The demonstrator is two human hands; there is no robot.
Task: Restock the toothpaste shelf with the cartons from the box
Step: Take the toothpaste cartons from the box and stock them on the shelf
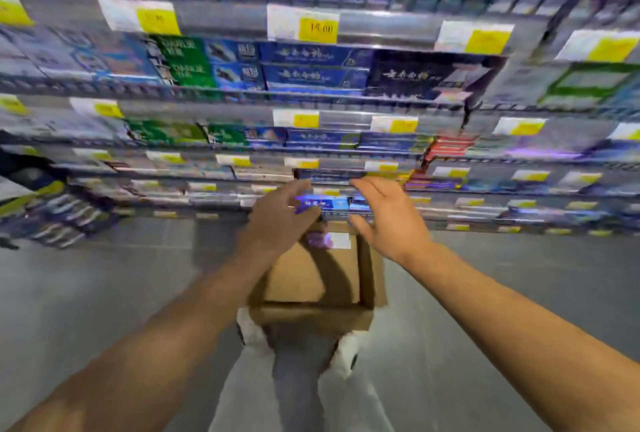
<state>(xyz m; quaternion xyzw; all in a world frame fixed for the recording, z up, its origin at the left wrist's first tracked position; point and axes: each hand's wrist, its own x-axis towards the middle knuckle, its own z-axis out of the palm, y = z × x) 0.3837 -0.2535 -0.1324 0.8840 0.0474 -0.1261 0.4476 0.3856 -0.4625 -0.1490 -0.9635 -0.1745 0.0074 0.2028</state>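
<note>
The frame is motion-blurred. My left hand [282,218] and my right hand [389,218] reach side by side toward a low shelf [450,189] of the toothpaste rack. Between them sits a small stack of blue toothpaste cartons [334,204]; my left fingers press its left end, and my right thumb and spread fingers bracket its right end. Below my hands an open cardboard box [311,313] stands on the floor. Inside it, against the far wall, lies one pale carton [330,240]; the rest of its bottom shows bare cardboard.
Several shelves of blue, green and dark toothpaste cartons with yellow price tags [318,28] rise in front of me. Grey floor tiles [104,293] spread on both sides of the box. My legs and white shoes [251,329] stand just behind the box.
</note>
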